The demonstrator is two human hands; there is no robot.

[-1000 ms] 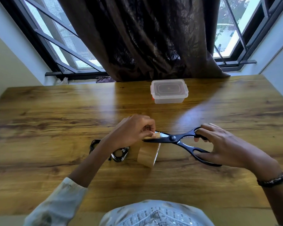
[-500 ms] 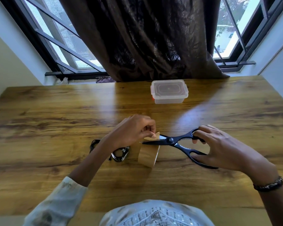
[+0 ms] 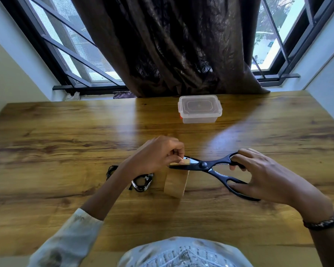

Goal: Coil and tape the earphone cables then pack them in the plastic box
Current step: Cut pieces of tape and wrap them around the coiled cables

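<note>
scissors [image 3: 206,166], black-handled, lie level across the middle of the wooden table [image 3: 66,132], their blades parted around a strip of brown tape that rises from the tape roll [image 3: 175,183]. the roll stands on its edge just under the blades. the right hand [image 3: 266,176] grips the scissor handles, fingers curled through the far loop and thumb in the near loop. the left hand [image 3: 156,157] is above the roll, thumb and fingertips pinching the free end of the tape [image 3: 184,161] and holding it up against the blades. coiled earphone cables [image 3: 142,183] lie on the table just left of the roll, partly hidden by the left wrist; a second dark bundle [image 3: 111,170] sits a little further left, probably more cable, though it is too small to tell. the plastic box [image 3: 200,108] sits well apart at the far side of the table, near the curtain [image 3: 172,45], with its clear lid on. a beaded bracelet [image 3: 322,222] circles the right wrist.
</note>
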